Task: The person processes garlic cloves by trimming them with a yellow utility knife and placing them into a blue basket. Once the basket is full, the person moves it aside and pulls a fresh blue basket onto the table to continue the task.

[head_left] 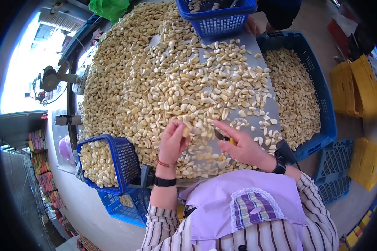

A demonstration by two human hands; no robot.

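My left hand (172, 141) is closed in a pinch on a pale yellowish kernel (186, 131), over the pile on the table. To its right, my right hand (248, 145) grips a small knife (220, 134) with a dark blade and a yellow handle, its forefinger stretched along the tool. The blade points left toward the held kernel, with a gap between them. Beneath and beyond both hands lie heaps of cream-coloured kernels (155, 83), spread over the grey metal tabletop (255, 54).
A blue basket of kernels (120, 167) stands at the table's near left corner. Another blue basket (220, 23) sits at the far edge, beside a person's hand (251, 26). A large blue crate (329, 111) full of kernels is on the right. A fan (54, 79) stands left.
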